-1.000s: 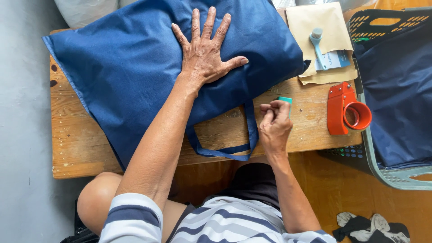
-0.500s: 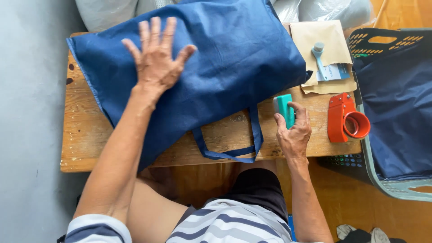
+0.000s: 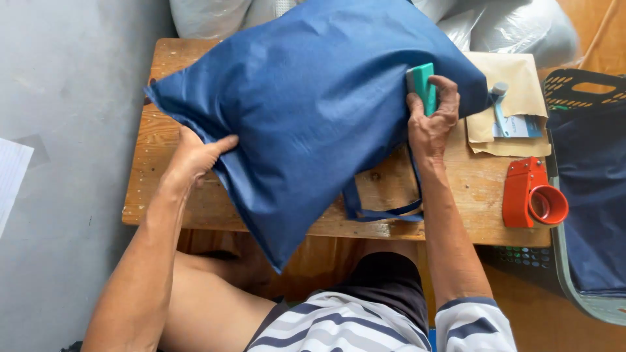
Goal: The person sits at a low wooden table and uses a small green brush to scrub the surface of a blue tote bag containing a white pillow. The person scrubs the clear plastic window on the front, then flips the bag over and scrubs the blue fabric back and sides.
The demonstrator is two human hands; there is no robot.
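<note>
my left hand (image 3: 195,156) is now gripping the bag's (image 3: 313,111) left edge instead of pressing flat; my right hand (image 3: 430,120) is clenching the green block (image 3: 422,85) against it.

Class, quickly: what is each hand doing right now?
Left hand: open, gripping the blue bag's edge.
Right hand: closed on a teal block against the bag.

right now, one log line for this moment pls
left hand: grips edge of blue bag | right hand: presses teal block on bag | bag: on wooden table
</note>
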